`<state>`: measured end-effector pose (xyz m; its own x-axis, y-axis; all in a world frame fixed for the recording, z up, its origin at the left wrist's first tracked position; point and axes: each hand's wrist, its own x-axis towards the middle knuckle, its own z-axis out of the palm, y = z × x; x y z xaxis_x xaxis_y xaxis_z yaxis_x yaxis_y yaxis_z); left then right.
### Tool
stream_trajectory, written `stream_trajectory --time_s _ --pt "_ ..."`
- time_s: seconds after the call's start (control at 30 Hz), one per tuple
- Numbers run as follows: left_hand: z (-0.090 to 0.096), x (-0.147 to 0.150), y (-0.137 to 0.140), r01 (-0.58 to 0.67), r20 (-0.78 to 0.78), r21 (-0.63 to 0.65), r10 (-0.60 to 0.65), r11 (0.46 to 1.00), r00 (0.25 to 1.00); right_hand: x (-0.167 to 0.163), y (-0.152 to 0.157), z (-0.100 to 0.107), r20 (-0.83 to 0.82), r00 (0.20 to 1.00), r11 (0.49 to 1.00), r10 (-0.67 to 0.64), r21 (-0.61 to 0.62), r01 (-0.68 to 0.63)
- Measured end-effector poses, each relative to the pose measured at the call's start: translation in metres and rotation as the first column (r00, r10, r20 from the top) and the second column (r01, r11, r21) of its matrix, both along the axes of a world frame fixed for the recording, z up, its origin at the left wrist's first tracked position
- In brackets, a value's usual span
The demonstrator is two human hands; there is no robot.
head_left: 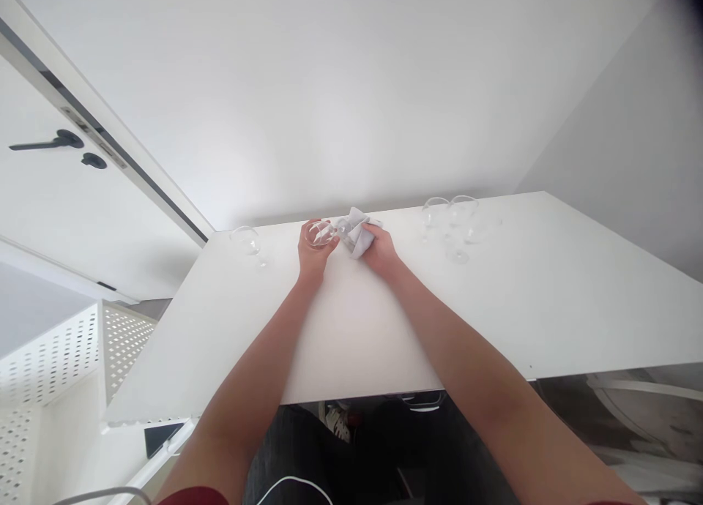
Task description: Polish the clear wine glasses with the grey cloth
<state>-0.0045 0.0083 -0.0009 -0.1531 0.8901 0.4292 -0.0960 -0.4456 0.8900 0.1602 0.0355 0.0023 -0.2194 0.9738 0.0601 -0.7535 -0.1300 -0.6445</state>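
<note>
My left hand [313, 260] is wrapped round the bowl of a clear wine glass [319, 233], which is tilted on its side with its foot toward the right. My right hand [381, 250] grips a pale grey cloth [359, 234] and presses it against the foot end of that glass. The cloth hides part of the foot. Both hands are close together near the far edge of the white table [351, 329]. Whether the glass touches the tabletop, I cannot tell.
One stemmed glass [246, 241] stands to the left on the table. Several more clear glasses [462, 216] stand in a group at the back right. A white wall [351, 88] rises behind the table, and a door with a dark handle [49, 140] is at the left.
</note>
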Motion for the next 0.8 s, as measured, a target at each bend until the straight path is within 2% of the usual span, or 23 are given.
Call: stream_trajectory --time_s 0.27,0.6,0.8 --pt "0.0048 0.0017 -0.0041 0.074 -0.008 0.030 -0.074 0.997 0.997 0.0005 0.0045 -0.0041 -0.031 0.999 0.999 -0.044 -0.027 0.043" --pt "0.0036 0.0027 -0.0035 0.063 0.012 0.031 -0.063 0.998 0.998 0.0011 0.0043 -0.0017 -0.039 0.990 0.990 -0.137 -0.043 0.135" --pt "0.0033 0.0007 -0.0029 0.036 0.032 0.011 -0.036 0.999 0.999 0.0003 0.0017 0.0005 0.015 0.997 0.995 -0.077 -0.061 0.078"
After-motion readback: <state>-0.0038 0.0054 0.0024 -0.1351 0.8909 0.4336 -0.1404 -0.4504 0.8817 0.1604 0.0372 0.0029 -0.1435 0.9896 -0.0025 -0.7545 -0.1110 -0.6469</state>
